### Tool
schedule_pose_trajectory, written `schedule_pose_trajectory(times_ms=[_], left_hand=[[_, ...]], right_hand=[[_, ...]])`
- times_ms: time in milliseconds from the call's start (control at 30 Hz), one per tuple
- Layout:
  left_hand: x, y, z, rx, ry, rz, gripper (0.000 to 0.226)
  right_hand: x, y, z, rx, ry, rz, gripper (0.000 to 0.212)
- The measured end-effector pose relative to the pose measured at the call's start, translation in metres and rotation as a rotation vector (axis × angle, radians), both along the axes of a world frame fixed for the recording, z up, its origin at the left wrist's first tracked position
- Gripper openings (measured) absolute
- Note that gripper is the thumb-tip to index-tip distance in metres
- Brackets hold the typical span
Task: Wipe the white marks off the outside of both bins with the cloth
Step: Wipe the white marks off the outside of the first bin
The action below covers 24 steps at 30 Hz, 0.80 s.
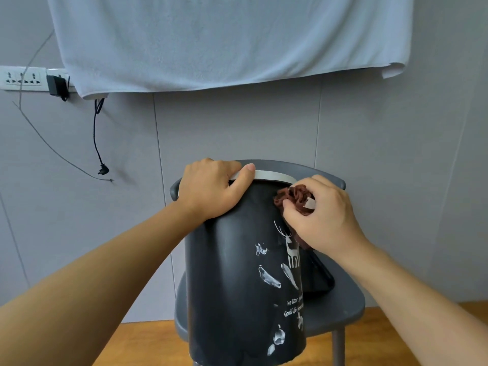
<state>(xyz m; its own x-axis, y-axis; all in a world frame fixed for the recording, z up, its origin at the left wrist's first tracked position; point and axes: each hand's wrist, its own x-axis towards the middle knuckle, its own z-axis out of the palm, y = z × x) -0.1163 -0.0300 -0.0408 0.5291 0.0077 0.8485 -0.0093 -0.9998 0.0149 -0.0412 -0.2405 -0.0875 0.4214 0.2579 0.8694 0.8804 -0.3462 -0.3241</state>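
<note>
Standing on a grey chair (340, 305), the dark bin (237, 273) shows white marks (269, 278); left hand (211, 188) grips its rim; right hand (324, 217) pinches a brown cloth (293, 196) against its side; a dark tray (317, 276) sits behind

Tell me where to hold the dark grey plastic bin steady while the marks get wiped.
Grip the dark grey plastic bin at its pale rim band, coming from above on the left, as the left hand does: the tilted bin's smooth wall offers no other hold, and this leaves the marked side free.

left hand (211, 191): bare; no ring or glove seen
right hand (320, 217): bare; forearm unsleeved, no watch seen
</note>
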Motion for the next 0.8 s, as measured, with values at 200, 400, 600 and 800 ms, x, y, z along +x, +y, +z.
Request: schedule_pose_trajectory(times_ms=[200, 400, 600, 800], left_hand=[[-0.002, 0.002, 0.000, 0.025, -0.016, -0.002, 0.059], [0.002, 0.002, 0.001, -0.007, 0.002, 0.036, 0.063], [0.007, -0.001, 0.003, 0.010, 0.011, 0.044, 0.069], [0.015, 0.000, 0.004, 0.017, 0.028, 0.078, 0.071]], right_hand=[[-0.013, 0.008, 0.014, -0.183, -0.151, 0.206, 0.013], [-0.022, 0.005, 0.009, -0.232, -0.171, 0.200, 0.015], [-0.030, -0.002, 0.005, -0.332, -0.099, 0.294, 0.013], [-0.037, -0.010, -0.016, -0.407, -0.062, 0.359, 0.014]])
